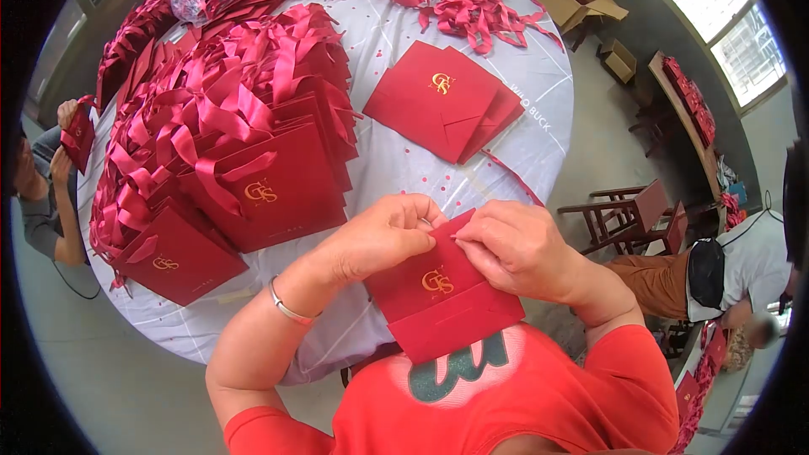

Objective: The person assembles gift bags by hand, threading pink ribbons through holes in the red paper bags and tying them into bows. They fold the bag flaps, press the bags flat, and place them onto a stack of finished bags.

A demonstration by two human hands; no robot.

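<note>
A flat red paper gift bag [447, 320] with a gold emblem lies against my shirt, its top edge tilted away from me. My left hand [392, 236] is closed on the upper left corner of this bag, thumb on the front. At the upper right of the bag, my right hand [522, 248] is closed in a pinch, with a small pink tip, apparently ribbon, at its fingertips. Behind that hand, a narrow red ribbon [516, 179] runs over the table edge. What lies behind the bag is hidden.
Several flat red bags [438, 101] lie ahead on the round white-covered table [379, 177]. Ribboned bags [278, 177] stand packed at left, and loose ribbons [472, 0] lie at the far side. One person [50, 177] handles a bag at left; another person [742, 261] stands at right.
</note>
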